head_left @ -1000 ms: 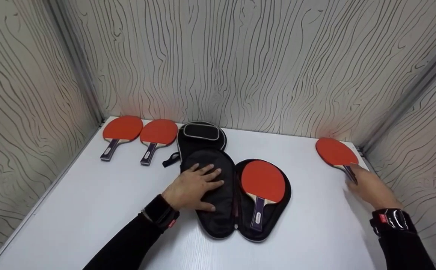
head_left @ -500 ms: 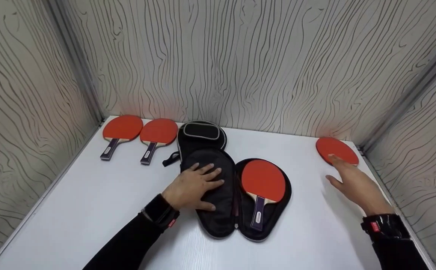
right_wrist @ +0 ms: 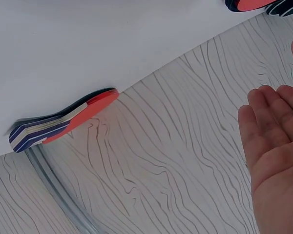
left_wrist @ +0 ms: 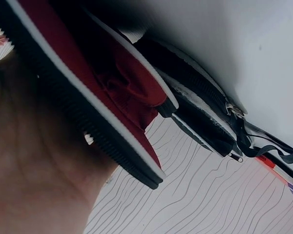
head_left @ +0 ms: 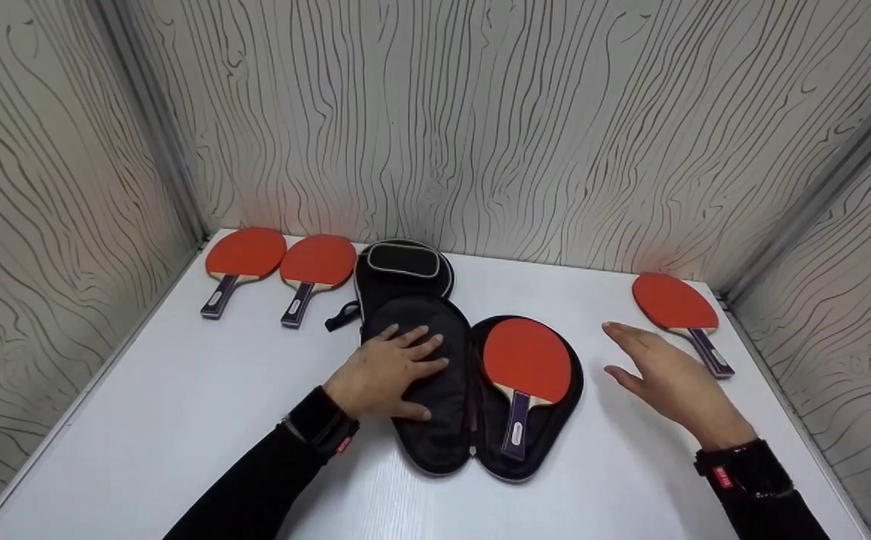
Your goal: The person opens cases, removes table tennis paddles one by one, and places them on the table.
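Note:
My left hand (head_left: 394, 375) rests with spread fingers on the black flap of an unzipped paddle case (head_left: 435, 450). The case's other half holds a red table tennis paddle (head_left: 527, 360), its dark purple handle toward me. In the left wrist view the case's red lining (left_wrist: 132, 78) shows beside the palm. My right hand (head_left: 671, 379) hovers over the table between the case and a second red paddle (head_left: 675, 301), touching neither. Its fingers are straight and hold nothing. In the right wrist view that paddle (right_wrist: 63, 122) lies apart from the open palm (right_wrist: 278, 161).
Two more red paddles (head_left: 246, 253) lie side by side at the back left. A closed black case (head_left: 403, 261) with a small pocket and strap lies behind the open one, partly covered by it. Patterned panels (head_left: 435, 127) wall the white table (head_left: 180, 420) on three sides.
My right hand has released the right-hand paddle's handle and moved left, away from it, with fingers straightened. That paddle stays lying at the back right. My left hand has not moved.

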Action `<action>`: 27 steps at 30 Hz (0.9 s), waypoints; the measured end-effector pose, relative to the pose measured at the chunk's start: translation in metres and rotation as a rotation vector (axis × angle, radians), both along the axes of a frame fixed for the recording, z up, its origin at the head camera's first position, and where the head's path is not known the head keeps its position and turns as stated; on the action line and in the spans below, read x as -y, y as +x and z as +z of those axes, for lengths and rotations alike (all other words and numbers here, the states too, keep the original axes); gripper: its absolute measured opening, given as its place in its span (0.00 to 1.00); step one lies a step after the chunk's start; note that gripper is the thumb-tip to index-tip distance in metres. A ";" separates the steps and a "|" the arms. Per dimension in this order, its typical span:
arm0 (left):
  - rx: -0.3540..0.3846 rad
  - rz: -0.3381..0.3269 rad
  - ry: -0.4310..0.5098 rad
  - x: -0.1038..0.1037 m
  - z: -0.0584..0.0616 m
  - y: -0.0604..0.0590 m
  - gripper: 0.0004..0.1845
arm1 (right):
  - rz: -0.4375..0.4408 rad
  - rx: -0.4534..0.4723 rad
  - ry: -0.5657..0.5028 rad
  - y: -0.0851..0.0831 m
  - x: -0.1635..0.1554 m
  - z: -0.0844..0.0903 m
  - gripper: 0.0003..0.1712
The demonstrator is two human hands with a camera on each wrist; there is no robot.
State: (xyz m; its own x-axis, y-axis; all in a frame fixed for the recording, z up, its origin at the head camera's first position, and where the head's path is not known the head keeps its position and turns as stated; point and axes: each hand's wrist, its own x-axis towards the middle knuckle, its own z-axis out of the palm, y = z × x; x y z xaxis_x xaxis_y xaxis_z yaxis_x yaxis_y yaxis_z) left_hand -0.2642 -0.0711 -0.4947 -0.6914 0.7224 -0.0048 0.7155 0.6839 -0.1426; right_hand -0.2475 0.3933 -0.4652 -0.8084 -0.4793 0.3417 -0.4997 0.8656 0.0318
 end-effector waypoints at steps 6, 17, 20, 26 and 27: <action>0.006 0.000 -0.005 0.000 0.000 0.000 0.46 | 0.047 0.001 0.028 0.010 0.018 -0.004 0.40; 0.006 0.001 0.009 0.000 0.001 0.000 0.46 | 0.275 -0.114 0.065 0.026 0.056 -0.015 0.45; 0.009 0.004 0.003 0.000 0.000 0.000 0.46 | 0.320 -0.094 0.079 0.031 0.067 -0.018 0.45; 0.020 0.002 0.018 0.000 0.001 0.001 0.46 | 0.401 -0.033 0.122 0.037 0.085 -0.024 0.41; 0.023 0.002 0.021 0.000 0.001 0.001 0.46 | 0.415 -0.024 0.131 0.038 0.087 -0.025 0.40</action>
